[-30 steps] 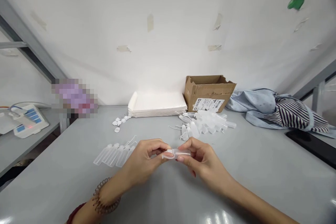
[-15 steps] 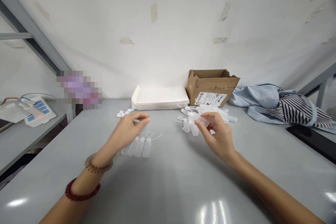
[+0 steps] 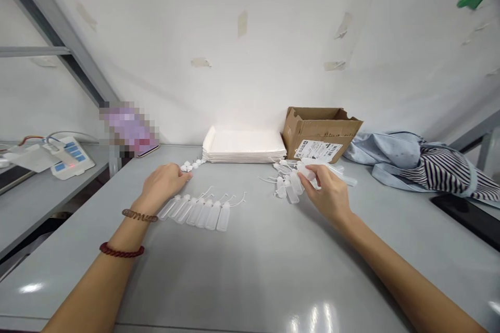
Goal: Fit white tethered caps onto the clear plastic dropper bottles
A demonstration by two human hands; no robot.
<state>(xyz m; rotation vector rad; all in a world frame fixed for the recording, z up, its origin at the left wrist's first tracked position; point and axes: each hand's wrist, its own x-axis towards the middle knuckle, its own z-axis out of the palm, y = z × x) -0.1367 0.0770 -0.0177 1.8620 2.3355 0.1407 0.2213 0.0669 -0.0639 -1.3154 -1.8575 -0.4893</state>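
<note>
My left hand (image 3: 166, 182) is at the cluster of small white caps (image 3: 191, 166) near the back left. Its fingers are curled in beside the thumb, and anything between them is hidden. My right hand (image 3: 328, 190) pinches a small translucent plastic bottle (image 3: 303, 168) at the loose pile. Other such bottles (image 3: 292, 191) lie under and around its fingertips, some with thin white straps. A slanting row of the same bottles (image 3: 203, 213) lies in front of my left hand, straps pointing away to the right.
A stack of white padded envelopes (image 3: 246, 145) lies against the wall beside an open cardboard box (image 3: 324, 132). On the right are a blue and striped cloth (image 3: 441, 166) and a black phone (image 3: 469, 218). A white device with blue keys (image 3: 74, 156) sits on the left-hand surface.
My left hand has moved left and down from above the bottle row to the white caps, uncovering the row. My right hand stays at the bottle pile. The view has shifted slightly.
</note>
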